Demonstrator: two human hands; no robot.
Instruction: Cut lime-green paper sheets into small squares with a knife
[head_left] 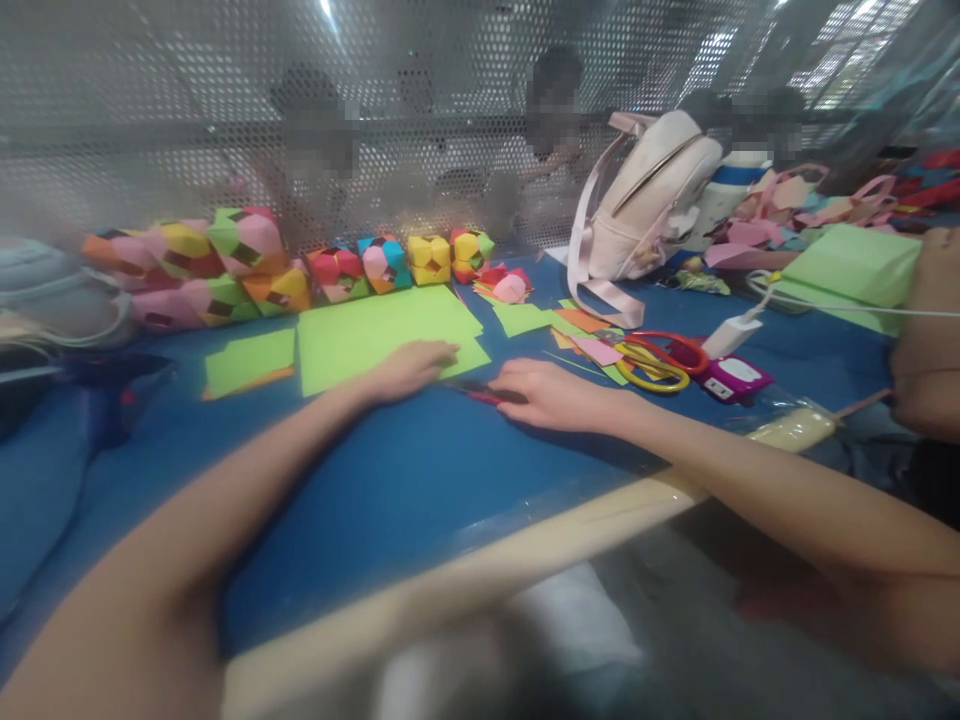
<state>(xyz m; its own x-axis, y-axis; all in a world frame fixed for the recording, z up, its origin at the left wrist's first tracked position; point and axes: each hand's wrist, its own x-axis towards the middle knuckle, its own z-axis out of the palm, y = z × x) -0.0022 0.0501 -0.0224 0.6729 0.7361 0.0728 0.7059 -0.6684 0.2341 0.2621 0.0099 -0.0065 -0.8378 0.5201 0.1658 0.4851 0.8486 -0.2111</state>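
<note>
My left hand (416, 368) lies flat on the lower right part of a stack of light green paper sheets (375, 335), fingers stretched out. Just to its right, my right hand (551, 393) is closed around a slim red and dark tool that looks like a utility knife (484, 395). Its dark tip points left, towards the paper's edge and my left fingers. Most of the handle is hidden in my grip. Smaller green sheets (251, 362) lie left of the stack, with an orange edge showing beneath.
Folded paper balls (337, 270) line the back of the blue table (390, 500). Right of my hands lie paper scraps (596, 348), red and yellow scissors handles (652, 375) and a purple device (731, 380). A pale backpack (652, 200) stands behind. Another person's arm (930, 330) is at far right.
</note>
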